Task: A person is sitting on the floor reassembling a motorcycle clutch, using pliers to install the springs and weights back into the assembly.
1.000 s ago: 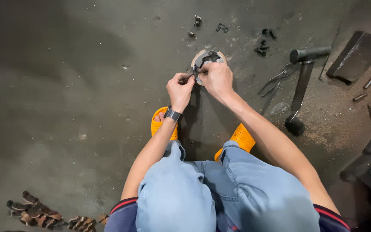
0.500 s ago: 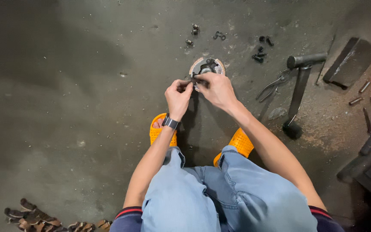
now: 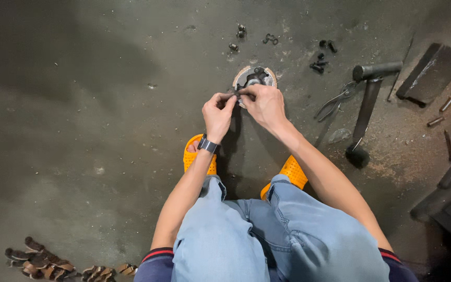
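Concrete floor (image 3: 105,130) | small dark part (image 3: 237,93) pinched btwn left hand (image 3: 218,112) & right hand (image 3: 263,104), fingers closed | raised slightly vs 1 s ago, above round disc (image 3: 254,78)

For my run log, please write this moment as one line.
left hand: pinches small dark part | right hand: pinches same part | below: round disc on floor | pliers at right

Both hands (image 3: 244,107) now lifted off the round metal part (image 3: 255,78), toward the body.

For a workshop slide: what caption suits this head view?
Both hands, left hand and right hand, pinch a small dark metal part over a round disc on the concrete floor.
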